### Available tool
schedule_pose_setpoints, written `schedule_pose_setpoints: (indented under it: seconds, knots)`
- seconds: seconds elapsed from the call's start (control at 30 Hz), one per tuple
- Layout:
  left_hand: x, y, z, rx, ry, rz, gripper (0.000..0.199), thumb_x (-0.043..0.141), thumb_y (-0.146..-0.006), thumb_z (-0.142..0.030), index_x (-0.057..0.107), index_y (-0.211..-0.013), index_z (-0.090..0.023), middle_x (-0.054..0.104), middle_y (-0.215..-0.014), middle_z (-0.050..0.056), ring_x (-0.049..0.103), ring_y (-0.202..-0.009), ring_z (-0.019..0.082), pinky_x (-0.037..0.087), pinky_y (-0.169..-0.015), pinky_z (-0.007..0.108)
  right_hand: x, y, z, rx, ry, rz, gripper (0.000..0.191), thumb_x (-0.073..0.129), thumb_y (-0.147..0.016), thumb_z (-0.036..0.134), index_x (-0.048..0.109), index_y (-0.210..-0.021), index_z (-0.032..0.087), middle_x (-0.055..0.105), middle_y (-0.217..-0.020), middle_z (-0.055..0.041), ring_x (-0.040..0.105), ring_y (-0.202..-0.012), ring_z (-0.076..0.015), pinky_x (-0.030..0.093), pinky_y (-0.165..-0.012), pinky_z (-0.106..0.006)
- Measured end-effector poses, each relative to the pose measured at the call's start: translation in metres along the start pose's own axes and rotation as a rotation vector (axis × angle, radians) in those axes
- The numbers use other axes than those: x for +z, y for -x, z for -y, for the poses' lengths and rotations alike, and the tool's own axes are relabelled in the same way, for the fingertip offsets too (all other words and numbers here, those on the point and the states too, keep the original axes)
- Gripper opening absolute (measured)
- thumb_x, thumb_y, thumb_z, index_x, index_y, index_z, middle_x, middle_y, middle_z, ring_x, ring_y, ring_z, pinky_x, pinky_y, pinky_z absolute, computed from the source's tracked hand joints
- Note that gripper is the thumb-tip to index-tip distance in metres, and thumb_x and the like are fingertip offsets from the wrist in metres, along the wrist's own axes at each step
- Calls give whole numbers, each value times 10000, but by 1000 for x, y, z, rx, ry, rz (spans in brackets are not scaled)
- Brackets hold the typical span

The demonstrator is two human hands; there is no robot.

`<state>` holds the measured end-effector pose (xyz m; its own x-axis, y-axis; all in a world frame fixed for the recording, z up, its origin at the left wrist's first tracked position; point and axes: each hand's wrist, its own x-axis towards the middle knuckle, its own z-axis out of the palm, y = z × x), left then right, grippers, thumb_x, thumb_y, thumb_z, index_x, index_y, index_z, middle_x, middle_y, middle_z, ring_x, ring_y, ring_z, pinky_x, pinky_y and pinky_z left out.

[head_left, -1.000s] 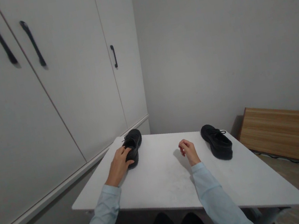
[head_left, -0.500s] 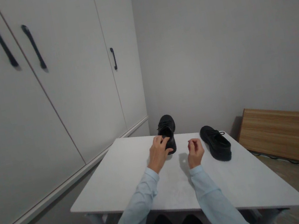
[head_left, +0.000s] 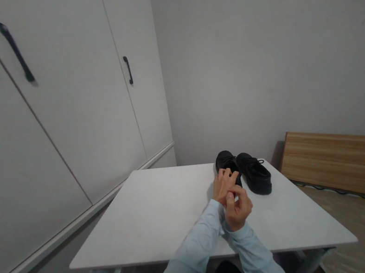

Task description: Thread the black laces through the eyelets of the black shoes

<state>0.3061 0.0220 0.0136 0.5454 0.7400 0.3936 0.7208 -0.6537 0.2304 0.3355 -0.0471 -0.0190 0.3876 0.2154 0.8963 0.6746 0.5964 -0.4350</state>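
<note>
Two black lace-up shoes stand side by side near the far right corner of the white table [head_left: 140,219], toes pointing away from me. My left hand [head_left: 224,184] is at the back of the left shoe [head_left: 224,159], its fingers over the heel and opening; part of the heel is hidden behind my hands. In front of it and overlapping it, my right hand [head_left: 238,206] is curled, thumb and fingers brought together with nothing visible in them. Just right of my hands sits the right shoe [head_left: 255,174], with a lace loop sticking out.
White cabinet doors [head_left: 91,100] with dark handles rise at the left. Behind the table is a plain grey wall [head_left: 260,57]. A wood-grain board [head_left: 343,164] leans low at the right, beyond the table's edge, over the floor [head_left: 340,212].
My left hand has carried the left shoe rightward until it stands beside the other one. My right hand is now crossed close against the left. The view has turned slightly right.
</note>
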Motion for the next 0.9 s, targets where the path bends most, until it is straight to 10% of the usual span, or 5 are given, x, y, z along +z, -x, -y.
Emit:
schedule_pose_setpoints:
  seconds: [0.5,0.9]
  knots:
    - [36,-22,0,151,204,-2,367,467,-854,-109,481,-1211,-189,534,-1158,109,421,-1147,254,491,-804,332,-10,-2,-1,239,-42,9,165,463,-844,298,557,-774,183,565,-662,-21,529,-605,-169,405,-597,-283]
    - [-1,-25,31,267,601,77,306,481,-776,-81,637,-1033,-139,634,-1087,89,549,-1036,193,421,-934,314,15,-20,8,334,-126,149,158,455,-813,319,529,-774,185,533,-631,-5,506,-559,-151,395,-551,-264]
